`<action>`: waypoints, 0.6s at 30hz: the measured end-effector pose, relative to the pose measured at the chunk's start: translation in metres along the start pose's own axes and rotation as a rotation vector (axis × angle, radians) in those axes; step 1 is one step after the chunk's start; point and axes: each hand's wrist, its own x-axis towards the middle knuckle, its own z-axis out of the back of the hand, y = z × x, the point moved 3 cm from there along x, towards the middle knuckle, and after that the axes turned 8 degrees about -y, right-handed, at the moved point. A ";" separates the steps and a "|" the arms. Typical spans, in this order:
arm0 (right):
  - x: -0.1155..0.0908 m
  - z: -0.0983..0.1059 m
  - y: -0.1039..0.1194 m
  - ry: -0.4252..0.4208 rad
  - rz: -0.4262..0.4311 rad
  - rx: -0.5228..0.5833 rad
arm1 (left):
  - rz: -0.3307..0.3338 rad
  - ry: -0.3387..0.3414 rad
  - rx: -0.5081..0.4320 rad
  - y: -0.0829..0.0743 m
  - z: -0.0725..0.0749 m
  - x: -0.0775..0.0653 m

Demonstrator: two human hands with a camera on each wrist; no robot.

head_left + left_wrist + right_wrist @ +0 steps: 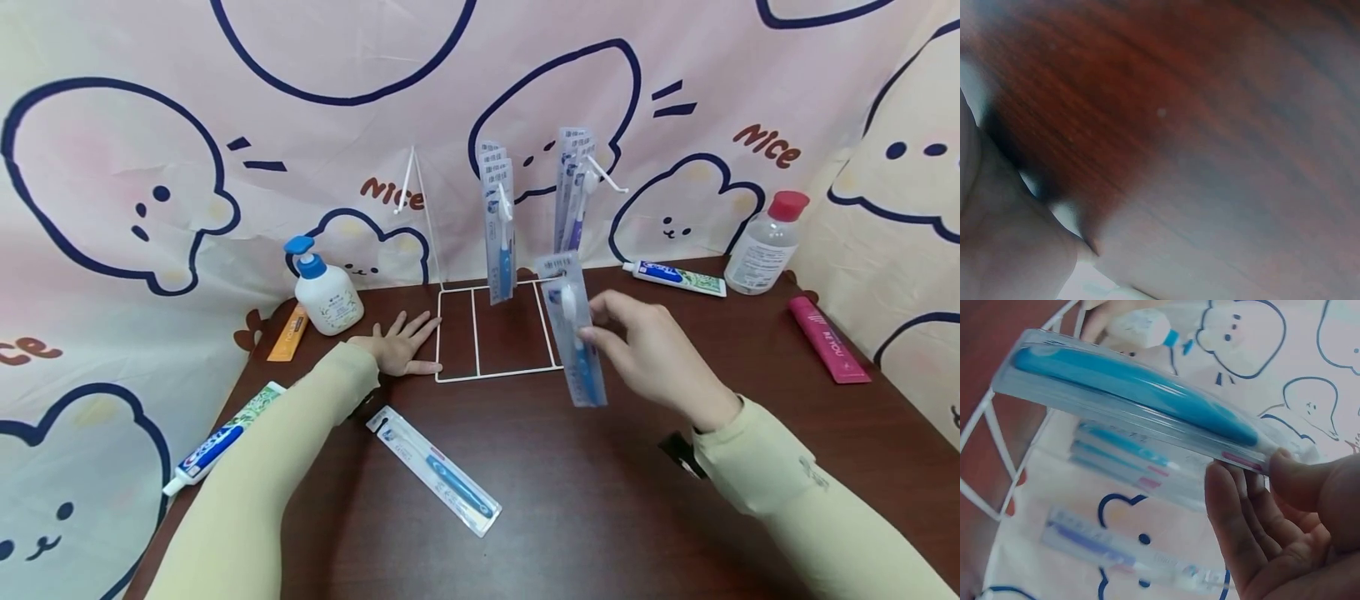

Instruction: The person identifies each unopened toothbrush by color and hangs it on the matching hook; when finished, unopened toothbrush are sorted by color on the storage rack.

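My right hand point(648, 354) pinches a packaged blue toothbrush point(573, 333) by its edge, upright in front of a white wire rack point(517, 372). In the right wrist view, thumb and fingers grip the clear pack point(1135, 400) near its middle. My left hand point(397, 343) lies flat on the table with fingers spread, fingertips at the rack's left side. Packaged blue toothbrushes point(498, 233) hang on the rack's middle hook, and packs with a purple toothbrush point(576, 200) in front hang on the right hook. The left hook point(405, 183) carries nothing. Another packaged blue toothbrush point(438, 471) lies on the table.
A pump bottle point(328, 300), an orange tube point(288, 333) and a toothpaste tube point(225, 433) are at the left. On the right are another toothpaste tube point(678, 278), a red-capped bottle point(763, 250) and a pink tube point(828, 342). A patterned cloth point(337, 158) hangs behind.
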 end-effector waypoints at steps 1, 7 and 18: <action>0.007 -0.001 0.003 -0.006 0.000 0.014 | 0.001 0.000 -0.001 0.000 0.000 0.000; 0.042 -0.012 0.015 0.002 0.007 0.060 | 0.000 0.004 -0.004 -0.001 -0.001 -0.001; 0.072 -0.023 0.018 0.029 -0.051 0.098 | 0.000 0.010 -0.005 0.002 -0.001 0.002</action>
